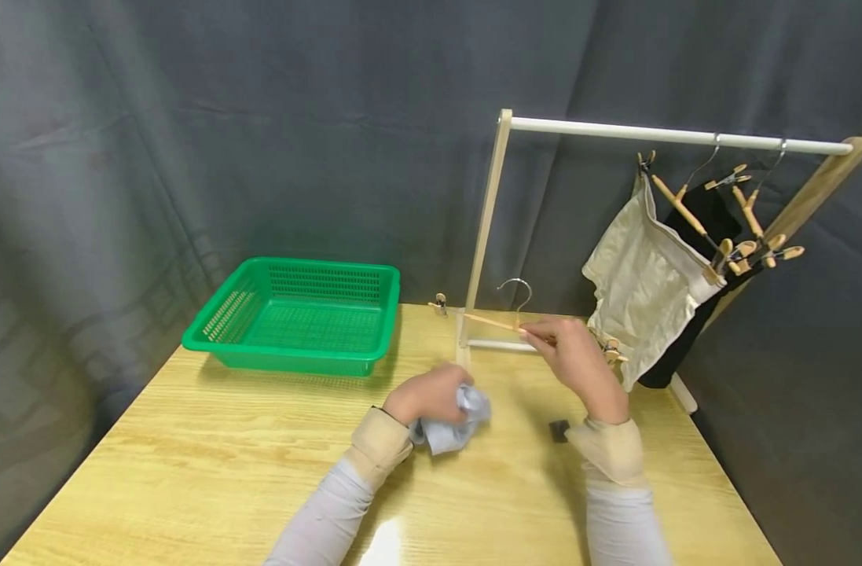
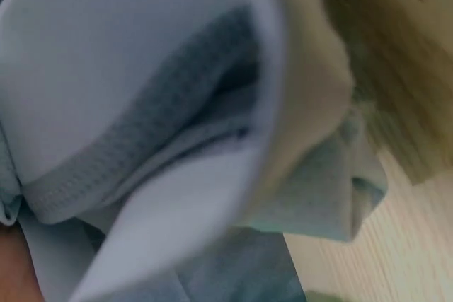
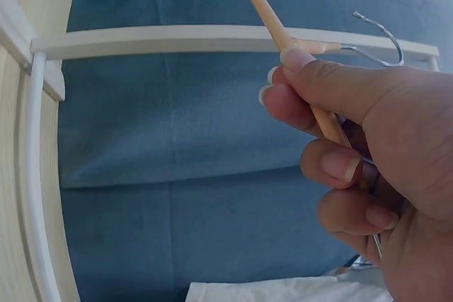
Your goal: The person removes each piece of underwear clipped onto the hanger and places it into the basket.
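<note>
My left hand (image 1: 434,393) grips a bunched light blue cloth garment (image 1: 450,436) low over the table, in front of the rack. Close up in the left wrist view, the garment (image 2: 113,68) shows folds and a stitched band, with most of its shape lost in the creases. Fingers and thumb of my right hand (image 1: 579,365) pinch a small wooden clip hanger (image 1: 490,321) near its middle. Its metal hook (image 3: 396,44) shows beside the thumb in the right wrist view. One clip (image 1: 440,304) is at the hanger's left end.
A clothes rack (image 1: 490,196) with a white top rail (image 1: 600,130) stands at the back right. From it hang a cream garment (image 1: 646,271) and a black one (image 1: 667,354) on clip hangers. A green basket (image 1: 296,354) sits back left; a small black object (image 1: 559,430) lies near my right wrist.
</note>
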{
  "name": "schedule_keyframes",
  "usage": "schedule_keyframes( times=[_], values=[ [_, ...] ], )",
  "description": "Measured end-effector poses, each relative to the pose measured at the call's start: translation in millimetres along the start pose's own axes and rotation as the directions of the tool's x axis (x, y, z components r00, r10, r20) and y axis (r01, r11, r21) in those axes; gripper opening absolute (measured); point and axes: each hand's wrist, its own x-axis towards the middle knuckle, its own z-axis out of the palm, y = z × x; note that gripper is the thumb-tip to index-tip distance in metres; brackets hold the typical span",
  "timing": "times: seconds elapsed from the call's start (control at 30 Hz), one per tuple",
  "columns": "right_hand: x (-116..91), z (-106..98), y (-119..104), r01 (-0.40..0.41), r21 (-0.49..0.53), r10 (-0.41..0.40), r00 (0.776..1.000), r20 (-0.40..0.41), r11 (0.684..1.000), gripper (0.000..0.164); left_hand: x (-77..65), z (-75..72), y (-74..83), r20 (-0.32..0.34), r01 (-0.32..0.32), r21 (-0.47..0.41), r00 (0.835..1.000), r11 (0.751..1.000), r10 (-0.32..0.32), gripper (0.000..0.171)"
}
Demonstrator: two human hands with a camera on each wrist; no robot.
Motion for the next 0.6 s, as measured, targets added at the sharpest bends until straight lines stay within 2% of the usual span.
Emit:
schedule_keyframes(
  times=[0.23,0.6],
  values=[
    [-2.7,-5.1,6.6,0.001,-0.022,-0.002,1.000,-0.020,1.000,0.019,-3.8,-8.9,-4.1,-0.055,-0.041,0.054,0.997,0.998,0.044,0.018],
    [-9.0,-14.5,8.6,-0.040,-0.017,0.040,0.999,-0.013,0.999,0.019,-7.6,-18.9,-3.1,-0.065,-0.040,0.032,0.997,0.999,0.042,0.017]
  ],
)
